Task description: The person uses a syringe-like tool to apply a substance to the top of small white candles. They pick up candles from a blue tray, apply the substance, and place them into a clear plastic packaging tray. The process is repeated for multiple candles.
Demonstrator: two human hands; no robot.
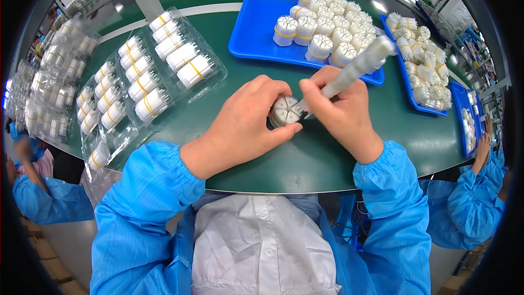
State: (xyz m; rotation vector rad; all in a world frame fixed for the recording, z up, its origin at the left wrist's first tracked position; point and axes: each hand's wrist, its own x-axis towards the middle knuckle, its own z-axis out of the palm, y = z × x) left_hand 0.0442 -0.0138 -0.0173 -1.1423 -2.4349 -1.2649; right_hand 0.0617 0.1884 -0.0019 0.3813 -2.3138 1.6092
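On the green table, close to its front edge, my left hand (245,120) curls its thumb and fingers around a small white cylinder (285,110). Its round top faces up and is divided into wedge-like segments. My right hand (341,112) grips a long, whitish, semi-clear stick-like tool (357,65), tilted with its thick end up and to the right. The tool's narrow lower end meets the right side of the cylinder's top; whether it touches or hovers just above, I cannot tell. My fingers hide part of the cylinder's side.
Behind my right hand lies a blue tray (254,27) holding many similar cylinders with yellow bands. Another filled blue tray (406,71) stands farther right. Clear plastic blister trays (188,90) with banded cylinders lie left. Co-workers in blue sleeves (464,207) sit on both sides.
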